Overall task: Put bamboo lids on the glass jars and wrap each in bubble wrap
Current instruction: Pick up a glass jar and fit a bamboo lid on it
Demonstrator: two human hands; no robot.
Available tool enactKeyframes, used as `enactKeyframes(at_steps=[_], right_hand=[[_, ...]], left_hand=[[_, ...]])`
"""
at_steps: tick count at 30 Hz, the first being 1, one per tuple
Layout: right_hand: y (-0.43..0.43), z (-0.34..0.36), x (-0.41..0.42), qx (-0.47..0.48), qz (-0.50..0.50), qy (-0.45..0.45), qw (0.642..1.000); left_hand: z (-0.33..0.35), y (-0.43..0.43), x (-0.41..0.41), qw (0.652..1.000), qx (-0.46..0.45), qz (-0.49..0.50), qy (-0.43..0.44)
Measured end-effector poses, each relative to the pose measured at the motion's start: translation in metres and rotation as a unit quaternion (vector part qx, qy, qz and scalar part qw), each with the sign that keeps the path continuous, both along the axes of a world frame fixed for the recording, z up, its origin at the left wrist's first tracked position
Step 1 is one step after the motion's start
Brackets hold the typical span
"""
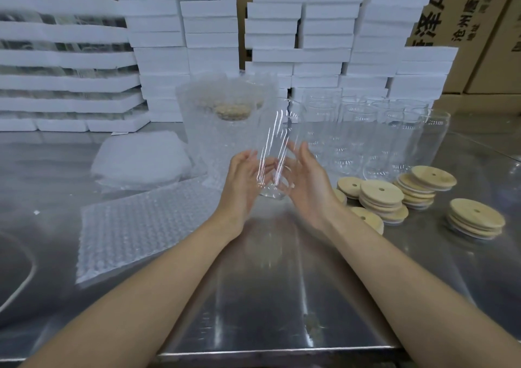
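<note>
A clear glass jar (pixel 272 147) without a lid hangs tilted above the steel table (pixel 282 297), its base toward me. My left hand (pixel 244 178) and my right hand (pixel 307 181) cup its lower end from either side, fingers loosely curved around the glass. Behind it stand wrapped jars (pixel 220 125) in bubble wrap, a bamboo lid showing inside one. Several bare jars (pixel 380 136) cluster to the right. Bamboo lids (pixel 383 198) lie in stacks at the right, with another stack (pixel 476 221) further out. A flat bubble wrap sheet (pixel 146 226) lies at the left.
White foam boxes (pixel 310 43) are stacked along the back, with cardboard cartons (pixel 479 15) behind. A pile of white foam sheets (pixel 141 158) sits left of the wrapped jars. The table's front edge runs near the bottom of the view.
</note>
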State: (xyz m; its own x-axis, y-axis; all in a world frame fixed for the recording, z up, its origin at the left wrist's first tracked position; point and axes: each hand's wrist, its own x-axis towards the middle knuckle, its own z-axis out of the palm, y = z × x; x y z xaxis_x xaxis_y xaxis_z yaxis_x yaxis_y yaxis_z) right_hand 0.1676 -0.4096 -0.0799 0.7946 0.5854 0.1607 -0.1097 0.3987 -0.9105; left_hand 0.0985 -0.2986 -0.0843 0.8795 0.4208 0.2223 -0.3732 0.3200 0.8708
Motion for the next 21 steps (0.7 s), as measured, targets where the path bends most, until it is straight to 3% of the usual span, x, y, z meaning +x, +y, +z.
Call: enactKeyframes(at_steps=[9, 14, 19, 21], right_hand=[[0.005, -0.004, -0.001, 0.004, 0.062, 0.022, 0.998], [0.002, -0.008, 0.001, -0.017, -0.017, -0.039, 0.999], [0.0, -0.009, 0.003, -0.03, -0.044, -0.083, 0.995], [-0.003, -0.006, 0.004, -0.021, -0.025, -0.048, 0.998]], left_hand=[[-0.003, 0.004, -0.002, 0.992, 0.108, 0.036, 0.058], [-0.01, 0.0, -0.004, 0.954, 0.268, 0.127, 0.037], [-0.014, -0.009, 0.0, 0.934, 0.332, 0.115, 0.058], [-0.015, -0.006, 0.0, 0.941, 0.314, 0.123, 0.031]])
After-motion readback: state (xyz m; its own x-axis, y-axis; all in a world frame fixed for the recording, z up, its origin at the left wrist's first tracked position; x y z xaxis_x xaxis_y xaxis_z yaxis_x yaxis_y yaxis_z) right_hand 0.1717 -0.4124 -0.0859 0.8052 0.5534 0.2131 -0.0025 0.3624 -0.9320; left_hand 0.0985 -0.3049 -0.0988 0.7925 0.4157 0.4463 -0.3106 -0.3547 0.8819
